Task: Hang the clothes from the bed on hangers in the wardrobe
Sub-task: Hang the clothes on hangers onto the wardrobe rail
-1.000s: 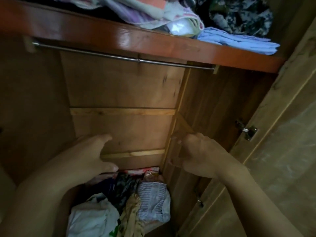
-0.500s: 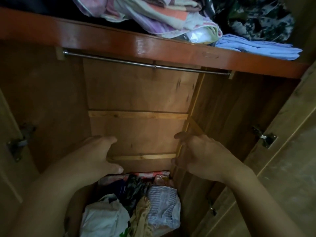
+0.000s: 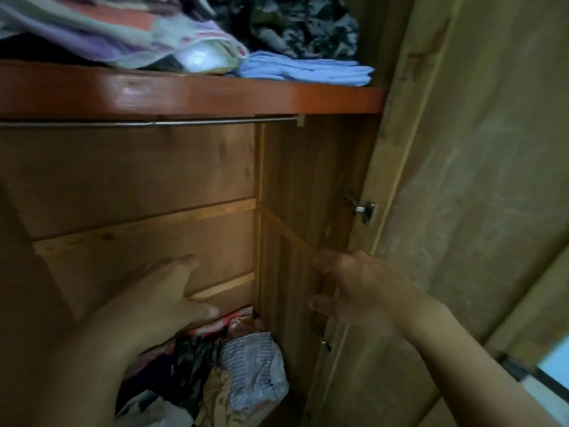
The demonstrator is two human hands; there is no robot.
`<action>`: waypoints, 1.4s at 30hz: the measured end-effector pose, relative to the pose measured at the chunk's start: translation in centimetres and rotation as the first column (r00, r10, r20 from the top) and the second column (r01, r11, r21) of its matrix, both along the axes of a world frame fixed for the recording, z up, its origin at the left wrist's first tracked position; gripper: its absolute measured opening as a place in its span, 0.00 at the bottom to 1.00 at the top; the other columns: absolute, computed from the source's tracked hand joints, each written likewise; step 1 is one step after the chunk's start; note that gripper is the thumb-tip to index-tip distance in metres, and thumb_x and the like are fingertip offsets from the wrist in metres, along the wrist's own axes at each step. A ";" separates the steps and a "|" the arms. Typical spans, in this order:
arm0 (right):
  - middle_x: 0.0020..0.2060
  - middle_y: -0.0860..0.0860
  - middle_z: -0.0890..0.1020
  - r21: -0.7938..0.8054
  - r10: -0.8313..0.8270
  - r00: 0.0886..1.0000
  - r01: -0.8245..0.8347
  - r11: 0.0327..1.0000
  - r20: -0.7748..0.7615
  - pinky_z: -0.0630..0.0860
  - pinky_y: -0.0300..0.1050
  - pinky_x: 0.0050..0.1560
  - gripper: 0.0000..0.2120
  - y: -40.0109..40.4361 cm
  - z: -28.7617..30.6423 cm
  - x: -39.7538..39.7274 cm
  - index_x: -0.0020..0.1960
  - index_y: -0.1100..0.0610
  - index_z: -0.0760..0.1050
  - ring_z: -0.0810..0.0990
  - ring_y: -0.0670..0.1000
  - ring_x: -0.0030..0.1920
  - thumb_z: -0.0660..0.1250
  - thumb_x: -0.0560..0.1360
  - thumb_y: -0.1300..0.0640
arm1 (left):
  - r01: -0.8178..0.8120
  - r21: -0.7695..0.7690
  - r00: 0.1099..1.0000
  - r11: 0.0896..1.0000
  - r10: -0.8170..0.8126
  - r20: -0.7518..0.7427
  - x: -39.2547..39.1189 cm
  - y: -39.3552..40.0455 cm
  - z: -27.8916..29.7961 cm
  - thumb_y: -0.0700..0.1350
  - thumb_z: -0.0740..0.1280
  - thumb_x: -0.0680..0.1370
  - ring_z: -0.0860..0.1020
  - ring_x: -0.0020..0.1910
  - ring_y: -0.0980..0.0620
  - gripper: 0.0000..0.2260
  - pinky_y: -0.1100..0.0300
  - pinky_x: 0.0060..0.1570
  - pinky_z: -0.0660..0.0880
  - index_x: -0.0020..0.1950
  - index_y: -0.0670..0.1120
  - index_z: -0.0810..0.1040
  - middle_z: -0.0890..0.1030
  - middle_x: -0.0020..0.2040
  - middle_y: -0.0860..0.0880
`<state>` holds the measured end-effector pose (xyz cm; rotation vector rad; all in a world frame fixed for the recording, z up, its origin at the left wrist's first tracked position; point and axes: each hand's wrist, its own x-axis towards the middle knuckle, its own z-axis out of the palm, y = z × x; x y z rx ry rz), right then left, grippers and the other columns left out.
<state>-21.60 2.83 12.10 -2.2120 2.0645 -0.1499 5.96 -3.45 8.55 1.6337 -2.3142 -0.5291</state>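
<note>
I look into an open wooden wardrobe. A bare metal hanging rail runs under the reddish shelf; no hanger shows on it. My left hand reaches into the compartment with fingers straight and thumb spread, holding nothing. My right hand hangs near the wardrobe's right inner wall, fingers loosely curled and holding nothing. A heap of bagged and loose clothes lies on the wardrobe floor below both hands. The bed is out of view.
Folded fabrics and a folded light blue cloth lie on the shelf above the rail. The open right door stands at the right, with a metal hinge. A pale object shows at the lower right edge.
The view has swung to the right, so the rail's left end and the left door are out of frame. Both hands stay raised inside the wardrobe, holding nothing.
</note>
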 end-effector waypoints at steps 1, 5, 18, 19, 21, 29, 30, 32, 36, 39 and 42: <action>0.55 0.46 0.81 0.004 -0.026 1.000 0.026 1.000 -0.002 0.78 0.48 0.54 0.20 0.7 0.2 -0.8 0.66 0.40 0.69 0.81 0.52 0.57 0.67 0.75 0.40 | 0.026 -0.007 0.999 1.000 -0.027 -0.018 -1.1 -0.4 0.2 0.56 0.76 0.70 0.76 0.62 0.49 0.33 0.53 0.62 0.74 0.71 0.50 0.69 0.76 0.65 0.49; 0.65 0.45 0.77 0.006 -0.139 0.990 0.139 0.990 -0.027 0.76 0.51 0.63 0.27 3.5 0.6 -4.1 0.72 0.40 0.63 0.77 0.51 0.64 0.66 0.76 0.39 | 0.169 0.039 0.984 0.985 -0.167 -0.058 -6.1 -0.9 1.0 0.57 0.76 0.70 0.72 0.65 0.54 0.36 0.57 0.65 0.71 0.74 0.53 0.66 0.72 0.69 0.53; 0.58 0.47 0.81 -0.009 -0.586 0.809 0.586 0.810 -0.033 0.80 0.47 0.52 0.26 16.6 -0.2 -12.1 0.69 0.48 0.69 0.81 0.51 0.53 0.67 0.76 0.38 | 0.633 0.141 0.773 0.761 -0.633 -0.050 -22.2 2.9 1.6 0.61 0.73 0.70 0.64 0.72 0.54 0.37 0.55 0.67 0.68 0.76 0.60 0.61 0.62 0.76 0.54; 0.57 0.47 0.81 -0.011 -0.615 0.788 0.615 0.789 -0.035 0.80 0.47 0.51 0.24 17.8 -0.3 -12.5 0.67 0.48 0.70 0.81 0.51 0.52 0.67 0.76 0.38 | 0.650 0.153 0.757 0.745 -0.652 -0.040 -23.4 3.6 1.6 0.61 0.73 0.70 0.64 0.72 0.53 0.37 0.54 0.68 0.68 0.76 0.60 0.61 0.62 0.76 0.54; 0.59 0.46 0.81 -0.013 -0.669 0.742 0.669 0.743 -0.035 0.78 0.44 0.52 0.25 20.2 -0.7 -13.2 0.68 0.48 0.69 0.81 0.50 0.54 0.66 0.76 0.38 | 0.688 0.165 0.719 0.707 -0.695 -0.024 -25.7 5.2 1.6 0.59 0.73 0.71 0.64 0.73 0.53 0.36 0.54 0.68 0.67 0.76 0.60 0.61 0.62 0.76 0.54; 0.69 0.46 0.75 -0.037 -0.828 0.560 0.828 0.560 0.005 0.73 0.47 0.62 0.32 29.7 -1.3 -14.1 0.76 0.47 0.62 0.75 0.50 0.65 0.66 0.76 0.38 | 0.860 0.134 0.492 0.492 -0.870 0.032 -33.3 11.7 1.1 0.59 0.73 0.71 0.66 0.71 0.54 0.35 0.54 0.66 0.69 0.75 0.59 0.62 0.64 0.75 0.56; 0.69 0.45 0.74 -0.041 -0.845 0.536 0.844 0.535 0.005 0.73 0.47 0.62 0.32 30.9 -1.5 -14.1 0.76 0.47 0.62 0.75 0.50 0.66 0.66 0.76 0.37 | 0.881 0.114 0.458 0.458 -0.888 0.035 -34.1 12.6 1.0 0.60 0.73 0.71 0.67 0.70 0.55 0.35 0.56 0.65 0.70 0.75 0.58 0.63 0.66 0.75 0.55; 0.71 0.45 0.72 -0.051 -0.875 0.483 0.874 0.483 0.000 0.71 0.48 0.65 0.32 33.2 -1.9 -14.1 0.76 0.48 0.63 0.73 0.49 0.68 0.65 0.76 0.37 | 0.913 0.102 0.391 0.394 -0.919 0.049 -35.8 14.7 0.5 0.61 0.74 0.70 0.70 0.67 0.55 0.35 0.57 0.62 0.71 0.74 0.58 0.65 0.70 0.72 0.54; 0.70 0.45 0.73 -0.059 -0.928 0.372 0.927 0.371 0.001 0.72 0.49 0.64 0.31 38.1 -2.8 -13.9 0.75 0.48 0.64 0.73 0.49 0.67 0.65 0.76 0.38 | 0.959 0.084 0.258 0.271 -0.956 0.142 -38.9 19.6 -0.4 0.65 0.72 0.69 0.75 0.55 0.54 0.36 0.55 0.57 0.74 0.74 0.59 0.65 0.76 0.62 0.53; 0.69 0.46 0.74 -0.042 -0.958 0.286 0.958 0.284 0.028 0.75 0.47 0.61 0.32 42.0 -3.8 -13.5 0.75 0.49 0.64 0.76 0.49 0.64 0.65 0.75 0.38 | 0.985 0.079 0.138 0.155 -0.973 0.188 -40.6 24.0 -1.0 0.65 0.70 0.71 0.76 0.59 0.54 0.35 0.56 0.57 0.74 0.74 0.59 0.64 0.76 0.65 0.54; 0.67 0.46 0.75 -0.028 -0.976 0.214 0.977 0.213 0.050 0.76 0.45 0.57 0.32 45.7 -4.7 -13.6 0.75 0.49 0.64 0.77 0.49 0.61 0.66 0.75 0.38 | 0.996 0.067 0.039 0.051 -0.984 0.174 -42.4 28.7 -1.8 0.63 0.70 0.73 0.76 0.59 0.56 0.32 0.59 0.55 0.74 0.74 0.58 0.64 0.75 0.66 0.56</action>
